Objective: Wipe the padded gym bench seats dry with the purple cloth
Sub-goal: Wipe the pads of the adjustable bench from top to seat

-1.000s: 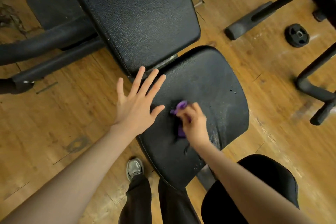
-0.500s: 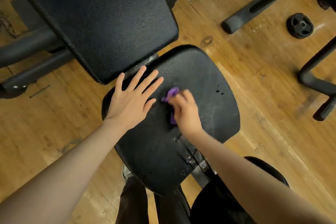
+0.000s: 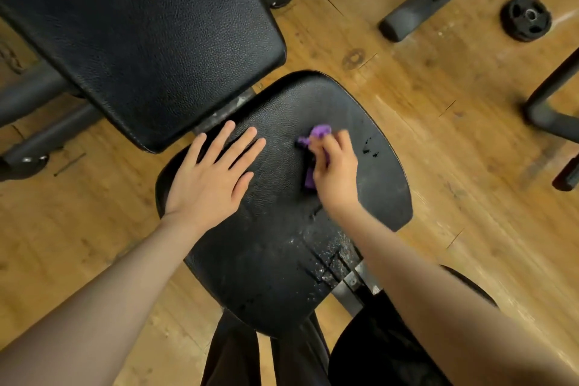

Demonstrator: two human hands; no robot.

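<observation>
Pinching the purple cloth with curled right-hand fingers, the right hand presses it onto the upper right part of the seat pad; most of the cloth is hidden beneath the hand, with a bunched end showing past the fingertips and a strip along the thumb side. Left hand lies flat with fingers straight and spread, holding nothing, on the seat pad's left side, fingertips near the gap to the back pad. Judgement: the wiping step is under way. Dark droplets sit just right of the cloth, and a speckled wet patch lies near the pad's lower right by the metal bracket; both look unwiped. To do this well I would flatten the cloth for more contact, sweep toward the droplets, then draw overlapping strokes down to the speckled patch, with the left hand steadying the pad. Orientation: the cloth's long axis runs roughly from upper right to lower left under the hand, bunched end pointing away from me. The seat pad's long axis runs diagonally, its wide end toward the back pad. Wooden floor surrounds the table; a small weight plate lies well apart at upper right.
</observation>
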